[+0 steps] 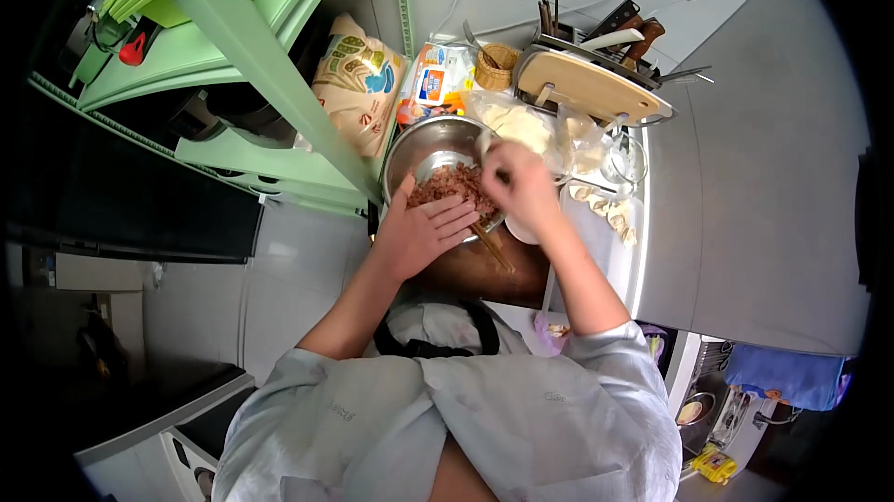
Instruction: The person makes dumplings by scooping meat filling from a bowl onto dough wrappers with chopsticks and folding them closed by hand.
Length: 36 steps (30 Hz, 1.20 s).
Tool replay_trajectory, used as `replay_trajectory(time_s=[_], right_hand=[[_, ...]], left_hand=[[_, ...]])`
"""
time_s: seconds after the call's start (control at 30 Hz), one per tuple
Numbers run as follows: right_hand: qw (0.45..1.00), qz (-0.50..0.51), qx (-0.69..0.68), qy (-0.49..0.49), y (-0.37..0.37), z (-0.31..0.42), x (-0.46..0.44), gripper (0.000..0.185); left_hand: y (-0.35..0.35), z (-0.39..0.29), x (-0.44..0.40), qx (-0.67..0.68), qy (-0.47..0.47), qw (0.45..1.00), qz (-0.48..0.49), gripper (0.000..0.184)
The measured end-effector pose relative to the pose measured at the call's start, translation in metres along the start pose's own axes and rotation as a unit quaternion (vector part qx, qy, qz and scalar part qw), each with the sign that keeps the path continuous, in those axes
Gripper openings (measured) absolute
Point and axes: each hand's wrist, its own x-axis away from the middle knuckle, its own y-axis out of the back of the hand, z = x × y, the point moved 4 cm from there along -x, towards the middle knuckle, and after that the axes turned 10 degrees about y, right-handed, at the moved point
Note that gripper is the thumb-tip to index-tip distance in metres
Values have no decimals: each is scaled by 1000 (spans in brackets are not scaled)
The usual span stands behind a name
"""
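Nearest: pale grey sleeves [326,409], then a dark brown surface [517,283] with a pair of chopsticks [494,251] reaching out over it from the bowl's near rim.

Left hand [426,234]: spread flat, fingers extended, over the near side of the metal bowl [401,156]; nothing seen gripped. Right hand [518,187]: fingers curled at the bowl's right side, blurred; a pale bit shows by the fingertips, but cannot tell whether it is held.

Bowl sits directly ahead, minced pinkish filling [447,187] across its bottom, partly hidden by both hands.

To the right, a pale tray [579,228] with a short run of folded pale pieces [617,214]. Judged as finished work: a handful so far, bare tray beside them. Plenty of filling remains, and an open plastic bag past the bowl holds a pale mass [518,126], probably wrappers. Reads as early going, most still to be made.

Farther: glass bowl [626,163], woven basket [494,74], wooden board [585,88] leaning in a rack, printed sack [357,74] by the green shelf [261,64].
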Motion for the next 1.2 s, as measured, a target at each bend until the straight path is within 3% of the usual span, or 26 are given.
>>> replay_trajectory(time_s=[0.07, 0.1, 0.17, 0.27, 0.33, 0.37, 0.47, 0.5, 0.53, 0.7, 0.8, 0.93, 1.03, 1.2], right_hand=[[988, 126, -54, 73, -9, 39, 16, 13], [986, 128, -49, 92, -6, 58, 19, 13], [982, 131, -37, 128, -3, 89, 24, 14], [999, 3, -35, -30, 17, 66, 57, 16], [977, -86, 11, -194, 21, 28, 105, 18], [958, -67, -28, -279, 20, 22, 118, 31], [986, 69, 40, -148, 8, 43, 110, 49], [985, 118, 58, -115, -2, 43, 113, 63], [988, 117, 50, -92, -12, 44, 112, 58], [992, 81, -21, -94, -31, 22, 97, 13], [985, -36, -45, -163, -4, 20, 90, 22], [968, -74, -120, -208, 22, 7, 96, 43], [944, -73, -149, -285, 16, -1, 98, 50], [955, -48, -146, -252, -20, -8, 83, 48]], left_hand=[[1, 2, -7, 7, 26, 998, 50, 72], [-5, 2, -5, 43, -5, 994, 105, 62], [24, 4, -15, 9, -24, 998, 66, 54], [38, 2, -5, -11, -81, 997, 3, 41], [43, -5, 9, -31, -140, 988, -60, 40], [47, -10, 14, -34, -152, 986, -62, 39], [44, -18, 30, -20, -196, 978, -71, 41], [42, -19, 34, -10, -197, 978, -67, 41], [43, -20, 36, 4, -193, 979, -62, 42], [53, -25, 42, 52, -180, 982, -39, 43], [54, -28, 50, 68, -200, 972, -99, 44], [66, -31, 51, 65, -212, 974, -39, 44], [63, -28, 45, 66, -205, 976, -18, 44], [53, -28, 43, 52, -216, 975, -3, 44]])
